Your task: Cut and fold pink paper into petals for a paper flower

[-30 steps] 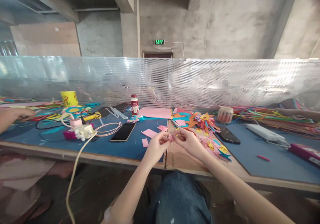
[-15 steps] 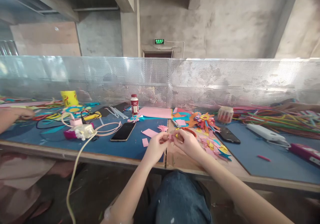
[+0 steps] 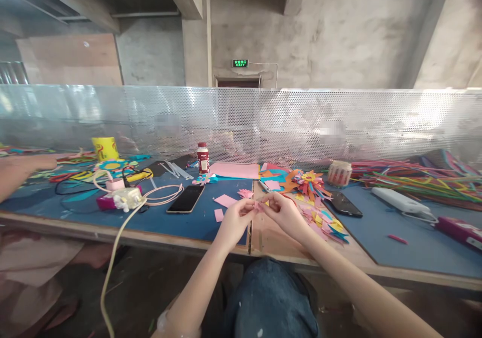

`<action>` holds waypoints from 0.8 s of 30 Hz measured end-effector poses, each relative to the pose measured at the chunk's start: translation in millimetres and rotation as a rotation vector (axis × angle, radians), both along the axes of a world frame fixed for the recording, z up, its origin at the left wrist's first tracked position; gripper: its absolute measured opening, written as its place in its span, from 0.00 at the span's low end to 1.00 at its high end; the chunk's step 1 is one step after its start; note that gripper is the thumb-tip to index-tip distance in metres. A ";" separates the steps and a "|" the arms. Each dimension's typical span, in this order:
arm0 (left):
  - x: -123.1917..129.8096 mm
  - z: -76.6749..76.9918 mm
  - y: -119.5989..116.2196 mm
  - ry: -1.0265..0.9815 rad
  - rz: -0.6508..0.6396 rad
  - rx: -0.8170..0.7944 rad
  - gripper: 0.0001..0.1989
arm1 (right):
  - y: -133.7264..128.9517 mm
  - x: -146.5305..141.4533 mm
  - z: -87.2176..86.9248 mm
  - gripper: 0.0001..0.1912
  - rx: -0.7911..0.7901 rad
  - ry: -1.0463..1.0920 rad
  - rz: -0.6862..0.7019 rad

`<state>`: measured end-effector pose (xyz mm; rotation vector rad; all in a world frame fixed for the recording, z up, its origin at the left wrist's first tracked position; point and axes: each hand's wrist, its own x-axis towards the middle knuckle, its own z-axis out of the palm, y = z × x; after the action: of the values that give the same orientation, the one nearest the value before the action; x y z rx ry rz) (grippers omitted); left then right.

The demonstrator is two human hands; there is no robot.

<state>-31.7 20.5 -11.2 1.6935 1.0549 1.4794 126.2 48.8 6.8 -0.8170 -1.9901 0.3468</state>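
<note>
Between my fingertips is a small piece of pink paper [image 3: 258, 206], held just above the wooden part of the table. My left hand [image 3: 238, 218] pinches it from the left, and my right hand [image 3: 280, 212] pinches it from the right. Fingers cover most of the piece, so its shape is unclear. Beyond my left hand lie a pink paper flower [image 3: 245, 193] and a pink paper sheet [image 3: 225, 200], with a smaller pink square [image 3: 219, 215] nearer. Beside my right hand is a pile of coloured paper scraps [image 3: 324, 220].
A black phone [image 3: 186, 199] and a power strip [image 3: 124, 197] with cables lie to the left. A red bottle [image 3: 203, 158] stands behind. An orange paper flower [image 3: 309, 182], a clear jar [image 3: 339, 173] and another phone [image 3: 344, 204] are right. A co-worker's arm [image 3: 22, 170] reaches in at far left.
My right hand has shifted slightly, its fingers still at the pink paper. The co-worker's hand at far left has moved a little, and the hand at far right is gone from view.
</note>
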 end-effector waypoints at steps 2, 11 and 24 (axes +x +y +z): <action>-0.4 -0.8 0.9 -0.013 -0.006 0.010 0.11 | 0.5 0.4 -0.2 0.11 -0.022 0.019 0.016; -2.1 -4.1 5.8 -0.038 0.015 -0.044 0.08 | 2.7 0.4 -0.7 0.13 -0.134 0.007 0.068; 2.0 -1.7 3.0 -0.104 -0.005 -0.114 0.13 | 2.1 4.0 4.1 0.09 -0.245 0.133 0.228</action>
<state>-29.8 23.5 -12.9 1.5229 1.0586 1.4595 130.2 50.9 10.9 -0.6970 -1.9422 0.7706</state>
